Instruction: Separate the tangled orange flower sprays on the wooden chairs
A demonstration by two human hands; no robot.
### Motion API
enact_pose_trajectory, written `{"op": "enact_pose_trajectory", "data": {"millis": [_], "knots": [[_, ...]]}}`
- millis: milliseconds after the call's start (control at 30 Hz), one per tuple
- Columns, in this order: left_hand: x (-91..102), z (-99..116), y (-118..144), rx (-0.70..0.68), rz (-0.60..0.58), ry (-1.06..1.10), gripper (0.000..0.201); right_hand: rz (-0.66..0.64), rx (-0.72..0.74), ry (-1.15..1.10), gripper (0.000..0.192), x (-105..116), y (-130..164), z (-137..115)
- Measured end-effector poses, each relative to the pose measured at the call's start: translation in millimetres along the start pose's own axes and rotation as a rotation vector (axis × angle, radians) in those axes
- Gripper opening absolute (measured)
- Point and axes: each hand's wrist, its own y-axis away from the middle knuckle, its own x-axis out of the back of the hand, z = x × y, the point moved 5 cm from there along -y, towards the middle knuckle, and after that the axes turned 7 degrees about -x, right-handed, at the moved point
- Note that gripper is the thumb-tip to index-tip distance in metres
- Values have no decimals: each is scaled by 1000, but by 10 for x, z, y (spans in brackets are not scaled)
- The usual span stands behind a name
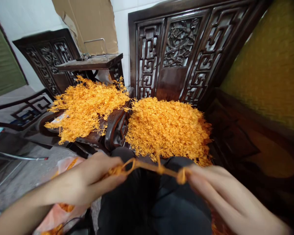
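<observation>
An orange knotted cord (149,165) is stretched between my two hands above my dark-trousered knees, with a small loop near its left end and a knot about midway. At lower left my left hand (98,173) is closed on a bunched part of it. My right hand (215,186) pinches the other end, where a small orange knot shows by the fingertips. Both hands are blurred by motion. In front of my knees lies a thick pile of similar orange cords (169,127) on a dark wooden seat.
A second orange pile (88,107) covers the chair to the left. Between the carved chair backs, a small wooden table (93,62) holds a wire stand, with cardboard (90,26) behind. Below my left arm sits a pinkish plastic bag (51,218) with orange pieces.
</observation>
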Motion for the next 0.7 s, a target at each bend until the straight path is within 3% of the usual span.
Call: {"op": "enact_pose_trajectory", "data": {"millis": [67, 133, 233, 333, 467, 567, 700], "knots": [[-19, 13, -403, 71, 157, 116, 41, 73, -104, -190, 37, -82, -258, 19], [-98, 81, -770, 64, 283, 41, 36, 176, -134, -324, 42, -175, -480, 34], [-252, 170, -1141, 46, 314, -182, 26, 305, -100, -302, 54, -253, -705, 37], [-318, 180, -1280, 79, 242, -300, 20, 367, -58, -265, 58, -220, -825, 67], [-283, 228, -1354, 8, 182, -421, 28, 327, -85, -470, 43, -201, -946, 210], [-194, 176, -1449, 14, 228, -350, 34, 341, -115, -661, 37, -249, -1038, 299], [-76, 58, -1602, -66, 222, -194, 36, 488, -116, -766, 37, -289, -1103, 330]]}}
